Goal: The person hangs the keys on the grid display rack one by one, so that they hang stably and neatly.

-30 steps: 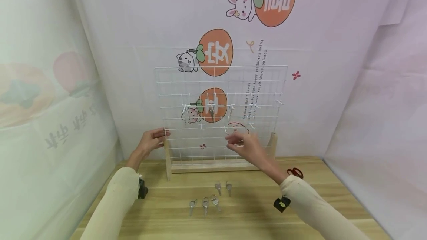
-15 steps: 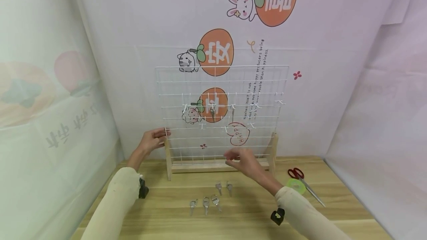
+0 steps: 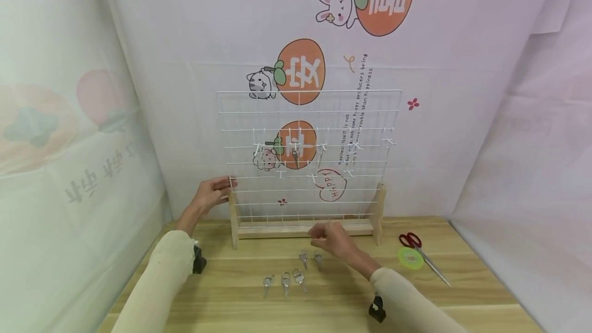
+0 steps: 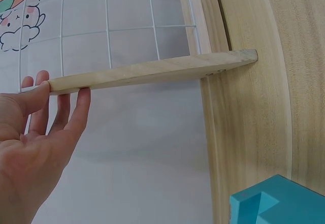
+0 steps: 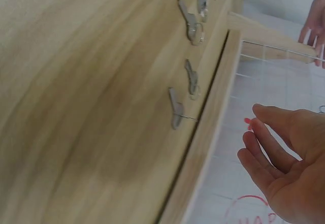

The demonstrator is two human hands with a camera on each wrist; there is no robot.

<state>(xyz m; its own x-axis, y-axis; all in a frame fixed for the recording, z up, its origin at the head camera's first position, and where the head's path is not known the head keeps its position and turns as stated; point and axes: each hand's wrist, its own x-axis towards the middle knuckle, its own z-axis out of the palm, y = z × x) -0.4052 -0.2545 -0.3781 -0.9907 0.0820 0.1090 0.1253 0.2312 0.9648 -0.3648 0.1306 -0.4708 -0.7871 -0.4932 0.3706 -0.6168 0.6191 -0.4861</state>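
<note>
In the head view, left of centre, my left hand (image 3: 210, 197) pinches a wooden post (image 4: 152, 72) of the white wire rack (image 3: 309, 91) between thumb and fingers. My right hand (image 3: 334, 238), right of centre, is loosely bent, thumb and fingertips apart, near five keys (image 3: 285, 282) lying at lower centre. Red-handled scissors (image 3: 431, 262) lie lower right.
</note>
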